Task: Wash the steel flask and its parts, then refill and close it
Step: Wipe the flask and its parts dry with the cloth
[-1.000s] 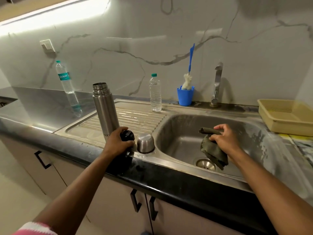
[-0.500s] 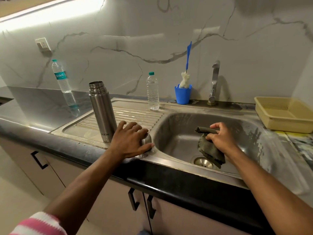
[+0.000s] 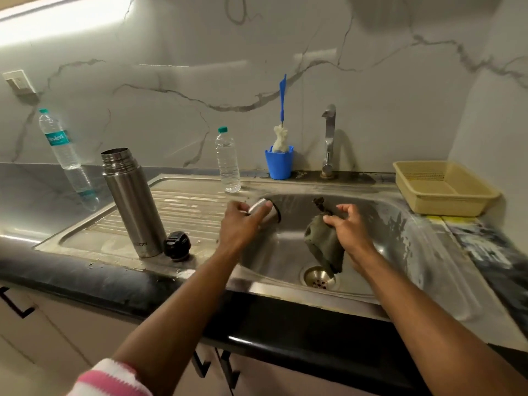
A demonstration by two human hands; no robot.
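Note:
The open steel flask stands upright on the sink's drainboard, its mouth uncovered. Its black stopper lies beside the flask's base on the right. My left hand grips the steel cup lid, tilted on its side over the left edge of the sink basin. My right hand pinches a dark green scrub cloth that hangs down over the basin, close to the cup.
The tap rises behind the basin, with the drain below the cloth. A blue cup with a brush and a water bottle stand at the back. Another bottle stands left; a yellow basket sits right.
My left hand let go of the black stopper, took the steel cup lid from the drainboard and lifted it over the basin. My right hand kept the cloth.

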